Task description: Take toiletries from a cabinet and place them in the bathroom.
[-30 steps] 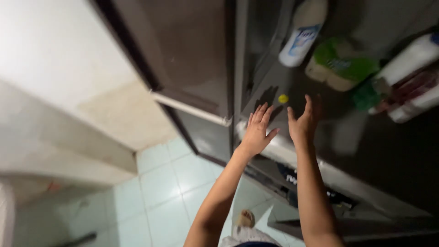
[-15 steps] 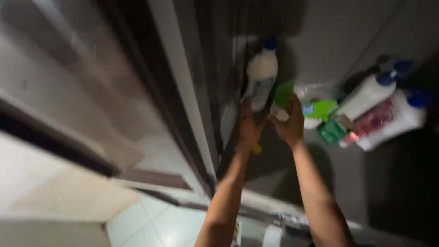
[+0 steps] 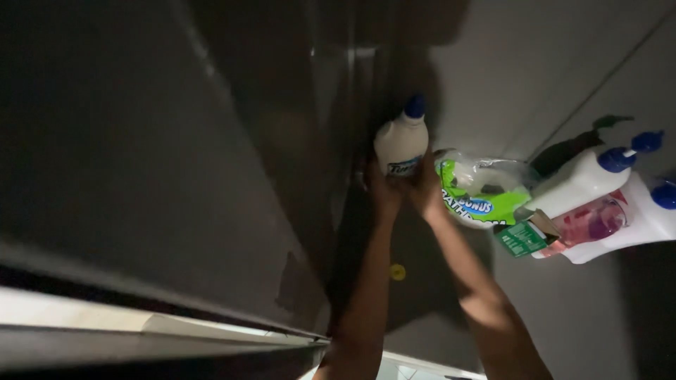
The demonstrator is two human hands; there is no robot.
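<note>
Bottle (image 3: 401, 144): white, blue cap, upright at upper centre of frame, on a dark shelf (image 3: 422, 295) beside a dark panel (image 3: 176, 176).
Left hand (image 3: 380, 188): wrapped on the bottle's lower left side; grip looks closed, fingers partly lost in shadow.
Right hand (image 3: 424, 186): pressed to the bottle's lower right side, just left of the pack; seemingly closed on it.
Hands together: near each other, bottle clamped between them.
Bottle relative to hands: directly above and between them, base at the palms, cap clear of both.
Pack (image 3: 482, 193): green and white wrapped bundle, touching or just beside the right hand, right of centre.
Spray bottles (image 3: 605, 197): two white, blue-topped, far right, lying tilted, well apart from the hands.
Green box (image 3: 524, 238): small, below the pack.
Yellow disc (image 3: 398, 271): small, on the shelf between the forearms, lower centre.
Handling note: judged best held low with both palms, kept upright, lifted straight so the pack stays undisturbed.
Risk: dim light; smooth plastic may slip.
</note>
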